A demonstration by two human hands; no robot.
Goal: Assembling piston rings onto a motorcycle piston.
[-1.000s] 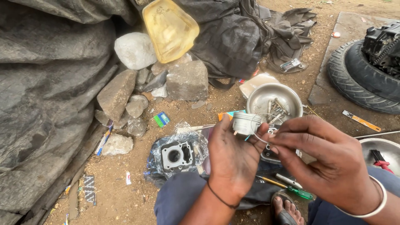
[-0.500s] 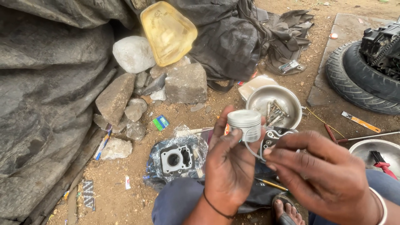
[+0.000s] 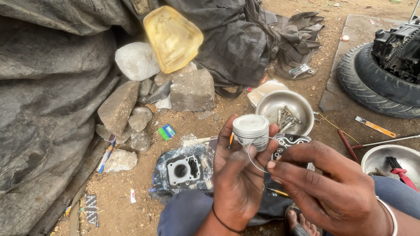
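My left hand [image 3: 238,183] holds a pale metal piston [image 3: 250,130] upright, fingers wrapped around its skirt. My right hand [image 3: 326,188] pinches a thin wire-like piston ring [image 3: 258,154] and keeps it against the piston's side, just below the crown. Below and to the left of my hands, a grey engine cylinder block [image 3: 182,171] lies on a sheet of clear plastic on the dirt. Behind the piston sits a steel bowl [image 3: 285,112] with several bolts in it.
Stones [image 3: 192,89] and a yellow plastic can [image 3: 173,37] lie against a dark tarpaulin [image 3: 43,96] at left. A tyre [image 3: 372,85] with an engine on it is at upper right. A second steel bowl [image 3: 391,159] with a red tool stands at right.
My left hand has raised the piston a little higher toward the camera. My right hand has shifted lower and now holds the ring open beside the piston.
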